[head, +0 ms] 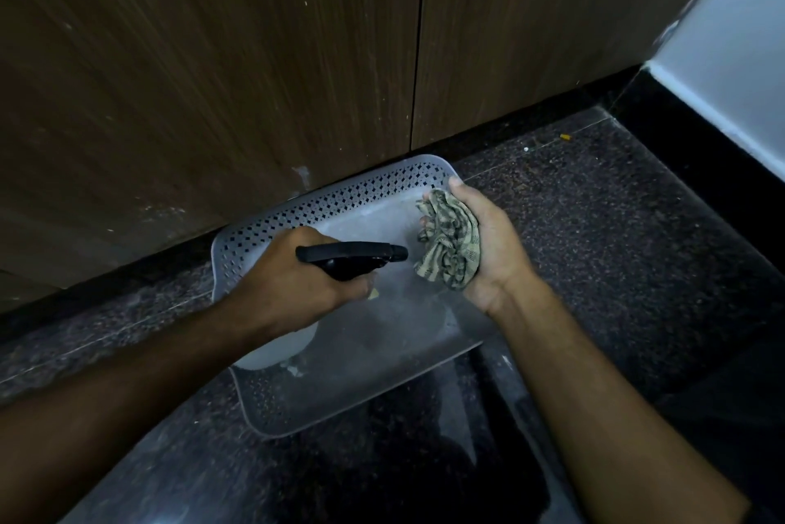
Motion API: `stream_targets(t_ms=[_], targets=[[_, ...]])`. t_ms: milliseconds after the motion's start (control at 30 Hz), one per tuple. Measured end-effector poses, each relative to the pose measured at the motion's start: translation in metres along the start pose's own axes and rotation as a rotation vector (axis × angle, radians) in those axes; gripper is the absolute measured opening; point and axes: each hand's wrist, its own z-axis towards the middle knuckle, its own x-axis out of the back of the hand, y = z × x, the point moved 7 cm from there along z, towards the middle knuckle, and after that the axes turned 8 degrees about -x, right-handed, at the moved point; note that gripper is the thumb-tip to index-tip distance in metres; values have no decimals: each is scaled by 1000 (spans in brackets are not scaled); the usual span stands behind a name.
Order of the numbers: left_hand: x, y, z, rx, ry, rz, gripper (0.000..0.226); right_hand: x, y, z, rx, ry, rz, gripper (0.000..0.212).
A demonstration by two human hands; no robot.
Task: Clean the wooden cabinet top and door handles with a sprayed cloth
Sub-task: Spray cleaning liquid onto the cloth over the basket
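Speckled granite floor (594,226), perforated tray (323,200), crumpled cloth (450,243)

Both bare forearms reach forward and down, converging. The left hand (293,272), knuckles up, grips a spray bottle (352,258) by its neck. The right hand (488,243), palm turned inward, cups a crumpled cloth (450,243), thumb extended above it.

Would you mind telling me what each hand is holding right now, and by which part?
The left hand grips the spray bottle around its neck, under the black head. The right hand holds the bunched checked cloth in its palm.
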Motion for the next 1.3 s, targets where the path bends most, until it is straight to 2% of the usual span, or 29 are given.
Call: stream_targets(t_ms=[100,233,367,567,767,867,1033,1167,1300], targets=[[8,-3,1,58,61,4,41,-4,1,-3,-9,-25,21,33],[12,-6,3,97,55,49,44,-7,2,-7,-52,-89,73,31],[17,-7,3,110,99,20,32,-9,4,-5,-84,-170,108,35],[25,-2,1,126,189,26,31,-19,9,-9,-111,-247,84,36],[27,5,-2,65,164,-12,33,-16,10,-5,-113,-214,104,36],[26,9,0,24,129,-70,23,-13,9,-6,-103,-166,95,35],[22,9,-3,20,141,114,42,-12,4,-10,-106,-154,103,34],[19,0,0,1,97,57,35,-8,2,-10,-106,-146,102,37],[18,-4,0,-28,92,55,47,-9,0,-9,-94,-157,104,37]])
